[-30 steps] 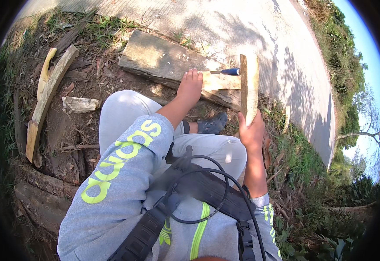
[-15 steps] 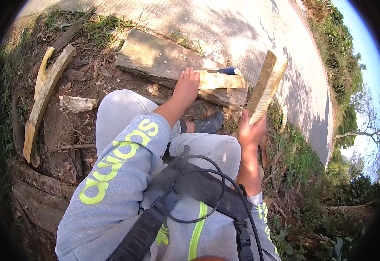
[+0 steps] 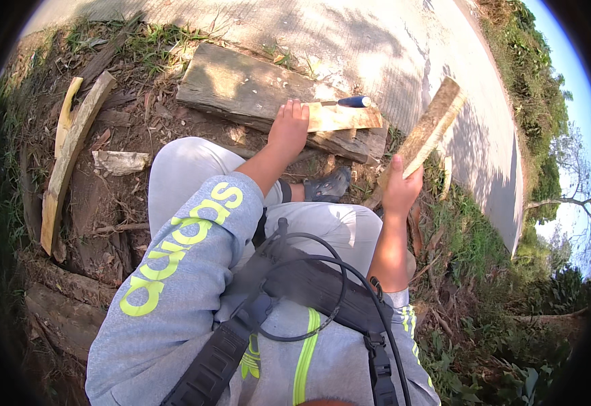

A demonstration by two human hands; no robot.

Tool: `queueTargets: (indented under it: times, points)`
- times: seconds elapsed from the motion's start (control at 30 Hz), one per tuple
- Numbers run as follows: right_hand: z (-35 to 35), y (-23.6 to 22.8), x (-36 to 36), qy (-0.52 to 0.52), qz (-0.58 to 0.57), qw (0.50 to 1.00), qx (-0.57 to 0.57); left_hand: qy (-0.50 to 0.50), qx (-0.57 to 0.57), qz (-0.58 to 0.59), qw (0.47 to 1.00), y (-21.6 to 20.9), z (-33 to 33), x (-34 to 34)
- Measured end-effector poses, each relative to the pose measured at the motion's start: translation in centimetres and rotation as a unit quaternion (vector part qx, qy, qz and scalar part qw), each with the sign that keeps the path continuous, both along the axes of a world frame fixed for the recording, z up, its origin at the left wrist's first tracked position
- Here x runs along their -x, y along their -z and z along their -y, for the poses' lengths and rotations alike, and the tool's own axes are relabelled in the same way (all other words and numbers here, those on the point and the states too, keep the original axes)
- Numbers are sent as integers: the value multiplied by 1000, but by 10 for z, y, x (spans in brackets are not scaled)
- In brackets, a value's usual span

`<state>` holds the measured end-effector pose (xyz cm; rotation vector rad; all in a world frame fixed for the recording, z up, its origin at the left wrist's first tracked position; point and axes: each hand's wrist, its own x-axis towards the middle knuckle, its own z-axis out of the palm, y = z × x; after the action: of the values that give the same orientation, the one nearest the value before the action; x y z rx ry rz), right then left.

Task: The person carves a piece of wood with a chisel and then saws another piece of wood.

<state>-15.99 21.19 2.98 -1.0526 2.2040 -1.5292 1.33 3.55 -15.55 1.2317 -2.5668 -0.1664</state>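
A thick weathered plank [image 3: 241,84] lies on the ground ahead of me. On its right part rests a short, pale piece of wood [image 3: 346,118]; my left hand [image 3: 287,132] grips its left end, fingers bent over it. A tool with a blue handle [image 3: 355,101] lies along the far edge of that piece, its dark end partly hidden, so its kind is unclear. Off to the right of the plank, my right hand [image 3: 402,189] is closed around a long split stick [image 3: 431,125] with rough bark. The stick slants up and to the right, its lower end reaching past my hand toward my knee.
Two split wood lengths [image 3: 72,159] lean together at the left, with a broken chunk [image 3: 121,162] nearby. Heavier logs [image 3: 62,318] lie at lower left. Beyond the plank runs a concrete road [image 3: 376,51]; grass and bushes [image 3: 471,237] grow at right. A black cable [image 3: 339,304] loops over my lap.
My right hand has risen slightly and shifted right. The split stick has turned, tilting further right, so its lower end now shows below the hand. My left hand has stayed almost in place.
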Motion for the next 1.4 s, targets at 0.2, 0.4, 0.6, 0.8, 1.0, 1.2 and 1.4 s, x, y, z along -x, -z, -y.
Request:
queueTargets:
  times: [0.2,0.4,0.6,0.8,1.0,1.2,1.4]
  points:
    - [-33,96,24,32,-19,968,-246,11,0,-6,1000,-4,-2,-1]
    - [-40,108,9,82,36,995,-40,22,4,-17,1000,2,-1,-1]
    - [-44,152,-35,61,372,925,-42,46,52,-116,991,9,1,-9]
    - [-32,139,-27,64,394,916,47,102,-18,-176,979,-49,-40,-45]
    - [-29,160,-9,104,467,877,54,154,-26,-110,982,-76,-72,-36]
    - [-16,146,-6,109,386,914,65,138,-208,287,925,-21,-106,-8]
    - [-20,146,-5,114,374,918,64,84,-297,353,883,43,-100,18]
